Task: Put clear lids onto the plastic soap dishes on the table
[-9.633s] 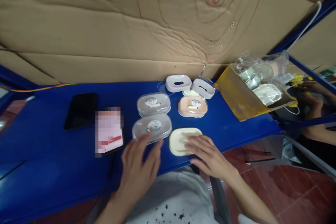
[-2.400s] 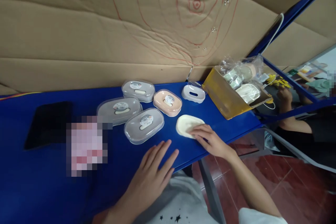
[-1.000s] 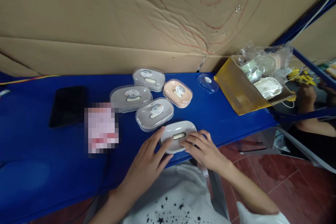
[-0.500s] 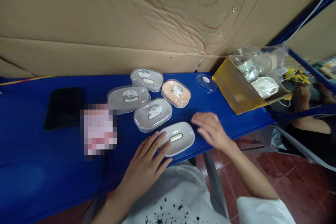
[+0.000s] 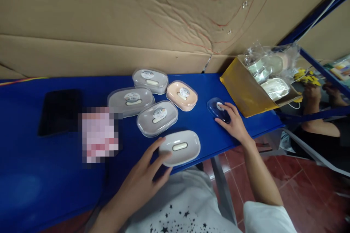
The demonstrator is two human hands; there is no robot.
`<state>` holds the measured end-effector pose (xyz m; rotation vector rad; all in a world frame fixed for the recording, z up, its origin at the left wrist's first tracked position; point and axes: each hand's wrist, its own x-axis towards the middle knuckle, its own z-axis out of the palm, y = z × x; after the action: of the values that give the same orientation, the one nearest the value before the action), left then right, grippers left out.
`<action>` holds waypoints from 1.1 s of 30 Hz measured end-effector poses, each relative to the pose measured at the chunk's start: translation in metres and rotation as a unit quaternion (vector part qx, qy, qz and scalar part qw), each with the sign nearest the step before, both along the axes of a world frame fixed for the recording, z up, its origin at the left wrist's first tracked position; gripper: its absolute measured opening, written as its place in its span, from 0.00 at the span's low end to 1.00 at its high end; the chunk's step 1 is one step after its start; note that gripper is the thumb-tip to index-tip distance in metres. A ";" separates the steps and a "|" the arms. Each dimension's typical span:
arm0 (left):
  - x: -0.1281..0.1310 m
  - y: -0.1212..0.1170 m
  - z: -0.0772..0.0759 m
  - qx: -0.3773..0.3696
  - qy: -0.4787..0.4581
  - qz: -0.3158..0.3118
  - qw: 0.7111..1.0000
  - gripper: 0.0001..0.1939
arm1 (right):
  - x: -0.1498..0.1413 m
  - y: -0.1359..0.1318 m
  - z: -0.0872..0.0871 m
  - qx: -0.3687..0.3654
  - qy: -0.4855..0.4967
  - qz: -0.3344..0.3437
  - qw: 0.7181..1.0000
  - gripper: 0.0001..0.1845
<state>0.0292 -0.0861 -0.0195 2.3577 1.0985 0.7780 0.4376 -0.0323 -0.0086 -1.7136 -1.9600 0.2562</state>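
A light grey soap dish (image 5: 188, 149) with a pale oval inset lies uncovered at the table's front edge. My left hand (image 5: 150, 171) is at its left end, fingers spread, some fingertips over the rim. Farther right, my right hand (image 5: 234, 122) has its fingers and thumb on a clear plastic lid (image 5: 214, 106) bearing a round sticker. The lid lies at or close to the table; any gap is too small to tell. Behind the dish sit lidded grey soap dishes (image 5: 147, 120) and a peach one (image 5: 177, 98), each with a sticker.
An open cardboard box (image 5: 246, 94) at the right holds plastic-wrapped dishes. A dark flat device (image 5: 60, 113) and a blurred pinkish item (image 5: 98, 134) lie on the blue table (image 5: 32, 174) at left. Cardboard (image 5: 95, 18) walls the back. Another person's arm (image 5: 311, 109) shows far right.
My right hand has moved right, from beside the uncovered dish to the clear lid. The lid has shifted toward me. My left hand stays by the dish's left end.
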 end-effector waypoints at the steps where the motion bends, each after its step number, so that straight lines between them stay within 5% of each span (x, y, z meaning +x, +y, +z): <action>1: 0.001 0.000 0.000 -0.021 -0.012 -0.001 1.000 0.19 | -0.007 -0.013 0.004 -0.007 0.024 0.034 0.999 0.33; 6: 0.003 0.000 -0.004 -0.091 -0.049 -0.005 0.995 0.37 | -0.068 -0.055 0.022 -0.030 0.050 0.282 0.958 0.34; 11: -0.002 -0.002 -0.007 -0.132 -0.020 -0.008 0.991 0.45 | -0.109 -0.048 0.027 0.011 -0.032 0.371 0.928 0.30; 17: -0.002 -0.002 -0.004 -0.121 -0.003 -0.005 0.993 0.38 | -0.113 -0.041 0.006 0.106 -0.086 0.380 0.915 0.32; 21: 0.000 0.001 -0.002 -0.110 -0.010 -0.013 0.994 0.37 | -0.107 -0.042 -0.005 0.103 -0.081 0.377 0.917 0.33; 33: 0.007 0.002 -0.002 -0.057 0.006 -0.003 0.998 0.34 | -0.092 -0.048 -0.002 0.109 -0.117 0.358 0.920 0.37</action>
<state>0.0366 -0.0842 -0.0220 2.2734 1.1093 0.6804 0.3454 -0.0803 -0.0108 -0.8594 -2.6219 0.0763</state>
